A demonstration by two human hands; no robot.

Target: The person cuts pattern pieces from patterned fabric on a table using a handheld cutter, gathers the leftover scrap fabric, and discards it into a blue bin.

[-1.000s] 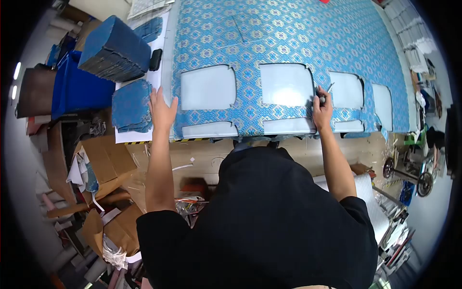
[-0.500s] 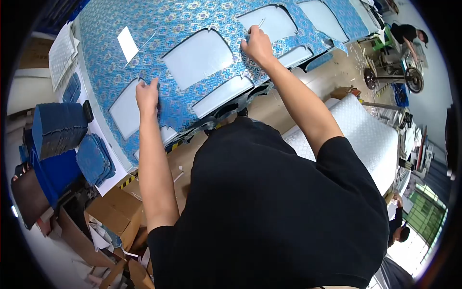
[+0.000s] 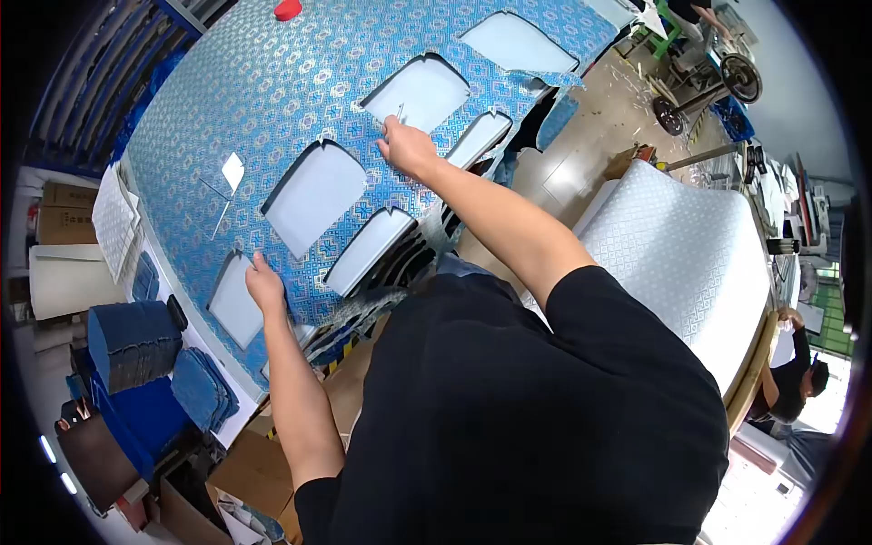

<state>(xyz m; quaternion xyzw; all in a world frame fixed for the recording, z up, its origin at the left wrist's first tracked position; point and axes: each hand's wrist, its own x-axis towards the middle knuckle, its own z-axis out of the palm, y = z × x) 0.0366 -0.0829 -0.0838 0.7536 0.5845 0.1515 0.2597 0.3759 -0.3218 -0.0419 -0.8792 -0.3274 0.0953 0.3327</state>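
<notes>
Blue patterned fabric (image 3: pixel 300 82) covers a large table and has several rounded cutouts showing a pale surface. My left hand (image 3: pixel 264 283) rests on the fabric beside the top right edge of the leftmost cutout (image 3: pixel 238 307), fingers slightly apart and nothing visible in them. Farther right, my right hand (image 3: pixel 406 147) is closed on a thin silver pen-like tool (image 3: pixel 401 112). Its tip points up over the lower left of another cutout (image 3: pixel 431 91). Between my hands lies a larger cutout (image 3: pixel 315 198). Layered edges show along the front openings.
A white card (image 3: pixel 232 171) and a red round object (image 3: pixel 288 10) lie on the fabric. Stacked blue pieces (image 3: pixel 202 386) sit left. A cardboard box (image 3: pixel 254 474) is below. Quilted silvery sheeting (image 3: pixel 663 245) stands at right. Two other people are at the right edge.
The view has turned, so the table appears lower and further left, and the red object has come into sight. Both hands stay beside the same cutouts; the right still holds the tool.
</notes>
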